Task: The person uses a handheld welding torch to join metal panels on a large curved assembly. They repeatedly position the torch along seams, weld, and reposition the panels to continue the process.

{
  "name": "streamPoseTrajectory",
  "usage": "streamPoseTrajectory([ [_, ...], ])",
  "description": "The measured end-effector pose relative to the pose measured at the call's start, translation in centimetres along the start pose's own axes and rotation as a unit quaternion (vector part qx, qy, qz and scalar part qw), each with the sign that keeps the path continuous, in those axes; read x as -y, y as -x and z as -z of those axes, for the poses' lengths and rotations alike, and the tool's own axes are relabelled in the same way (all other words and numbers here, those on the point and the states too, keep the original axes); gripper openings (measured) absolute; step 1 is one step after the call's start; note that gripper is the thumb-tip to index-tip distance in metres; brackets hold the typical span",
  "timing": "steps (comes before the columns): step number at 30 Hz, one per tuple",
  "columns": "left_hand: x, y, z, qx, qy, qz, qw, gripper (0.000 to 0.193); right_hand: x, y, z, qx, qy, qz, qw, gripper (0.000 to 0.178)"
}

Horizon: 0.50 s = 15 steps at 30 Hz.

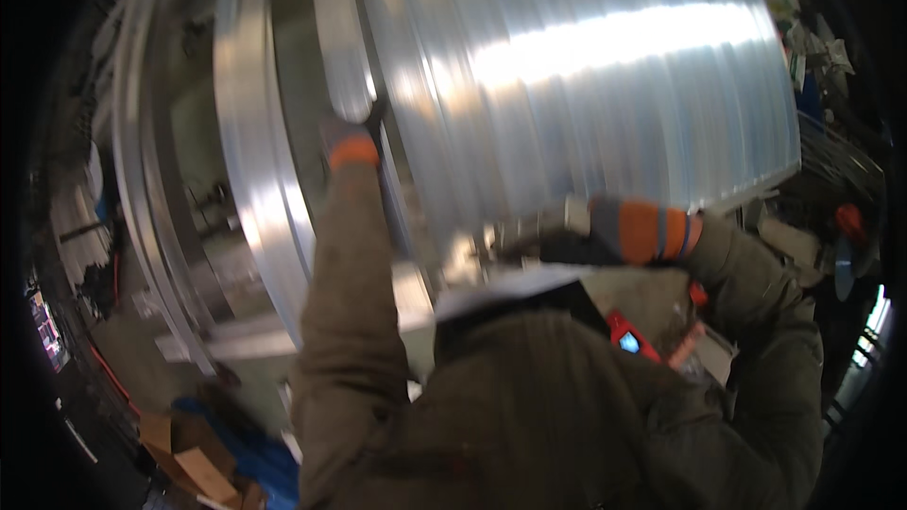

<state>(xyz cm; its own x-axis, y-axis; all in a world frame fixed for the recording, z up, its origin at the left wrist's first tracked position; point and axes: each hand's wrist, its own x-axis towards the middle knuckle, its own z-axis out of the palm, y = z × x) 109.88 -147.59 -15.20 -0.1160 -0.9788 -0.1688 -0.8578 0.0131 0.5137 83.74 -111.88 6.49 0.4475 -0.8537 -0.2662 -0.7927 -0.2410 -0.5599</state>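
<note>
My left hand (350,139), in a dark glove with an orange cuff, reaches forward to a narrow shiny metal profile (342,57). Its thumb and fingers curl around the profile's sides. My right hand (638,229), in a grey and orange glove, is closed at the near ends of a wide row of metal profiles (586,123) lying side by side. A small pale piece (576,213) shows at its fingertips; what the fingers grip is blurred and partly hidden. To the left of my left arm lies another long metal profile (250,123), apart from the row.
More long profiles (142,151) lie at the far left across a crossbar (250,345). Near my body are a white sheet (510,288) and a red device with a lit screen (631,340). An open cardboard box (189,458) and blue sheeting (250,453) sit at lower left.
</note>
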Motion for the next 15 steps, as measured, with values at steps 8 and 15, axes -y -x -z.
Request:
streamPoseTrajectory([
  [8, -2.9, -0.5, 1.0, 0.082, 0.019, 0.116, 0.99, 0.123, 2.9, -5.0, 1.9, 0.012, -0.341, -0.126, 0.931, 0.037],
  [15, -3.2, 0.1, 0.4, 0.112, 0.007, 0.12, 0.986, 0.131, 3.3, -4.9, 2.2, 0.033, -0.357, -0.15, 0.922, 0.04],
])
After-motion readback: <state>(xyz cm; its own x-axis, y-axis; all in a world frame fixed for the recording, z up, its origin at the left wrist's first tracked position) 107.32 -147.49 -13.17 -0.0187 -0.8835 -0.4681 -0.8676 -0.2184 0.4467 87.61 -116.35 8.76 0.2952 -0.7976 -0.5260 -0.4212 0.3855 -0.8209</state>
